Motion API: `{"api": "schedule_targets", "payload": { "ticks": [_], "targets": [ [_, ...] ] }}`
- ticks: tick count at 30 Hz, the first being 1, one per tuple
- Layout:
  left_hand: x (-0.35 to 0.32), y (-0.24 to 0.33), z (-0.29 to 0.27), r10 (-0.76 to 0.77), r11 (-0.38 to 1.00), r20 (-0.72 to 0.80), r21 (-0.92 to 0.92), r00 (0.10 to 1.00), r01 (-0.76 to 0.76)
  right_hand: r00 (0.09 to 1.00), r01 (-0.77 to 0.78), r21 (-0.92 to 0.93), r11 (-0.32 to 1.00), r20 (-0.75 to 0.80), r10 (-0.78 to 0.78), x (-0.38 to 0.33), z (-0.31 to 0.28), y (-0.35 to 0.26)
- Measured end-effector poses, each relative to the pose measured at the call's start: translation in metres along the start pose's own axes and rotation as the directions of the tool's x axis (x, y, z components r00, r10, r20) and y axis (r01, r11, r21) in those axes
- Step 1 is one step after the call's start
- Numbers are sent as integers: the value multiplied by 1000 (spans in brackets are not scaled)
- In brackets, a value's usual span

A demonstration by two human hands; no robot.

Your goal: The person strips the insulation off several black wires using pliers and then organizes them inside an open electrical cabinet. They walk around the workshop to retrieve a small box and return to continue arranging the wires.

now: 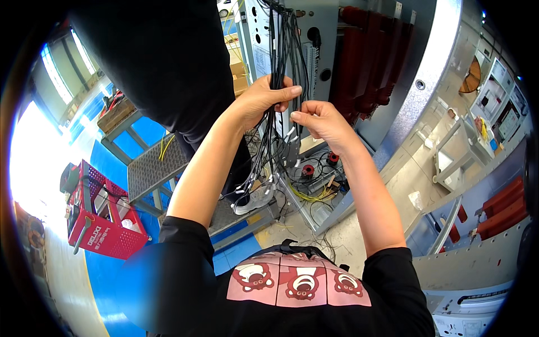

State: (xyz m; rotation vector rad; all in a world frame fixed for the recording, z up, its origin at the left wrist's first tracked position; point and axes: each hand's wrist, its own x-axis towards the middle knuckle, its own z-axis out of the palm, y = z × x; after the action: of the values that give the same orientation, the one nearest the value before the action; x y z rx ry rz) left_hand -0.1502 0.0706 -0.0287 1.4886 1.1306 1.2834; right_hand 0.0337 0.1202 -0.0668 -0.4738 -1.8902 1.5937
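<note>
A thick bundle of thin black wires hangs down in front of an open grey metal cabinet. My left hand is closed around the bundle, thumb across its front. Just to the right and slightly lower, my right hand pinches at the bundle's edge, thumb against bent forefinger, on what looks like a single black wire. Below both hands the wires fan out into loose ends, several with white sleeves. My fingers hide part of the bundle.
Another person's dark-clothed leg stands close at left, near a metal step. A red perforated basket holds tools. Dark red insulators fill the cabinet's right side. Red-and-black spools and yellow wire lie in its base.
</note>
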Motion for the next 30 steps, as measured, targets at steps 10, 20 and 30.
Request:
{"api": "schedule_targets", "payload": {
  "ticks": [10, 20, 30],
  "targets": [
    [1, -3, -2, -6, 977, -59, 211, 998, 18, 978, -31, -506, 862, -192, -78, -3, 17, -10],
    [-3, 0, 1, -35, 992, -58, 120, 998, 42, 997, -64, -100, 993, -40, 60, -9, 8, -11],
    [-7, 7, 13, -6, 1000, 38, -2, 999, 6, 989, -147, 589, 795, 115, 97, -25, 36, 14]
  ]
}}
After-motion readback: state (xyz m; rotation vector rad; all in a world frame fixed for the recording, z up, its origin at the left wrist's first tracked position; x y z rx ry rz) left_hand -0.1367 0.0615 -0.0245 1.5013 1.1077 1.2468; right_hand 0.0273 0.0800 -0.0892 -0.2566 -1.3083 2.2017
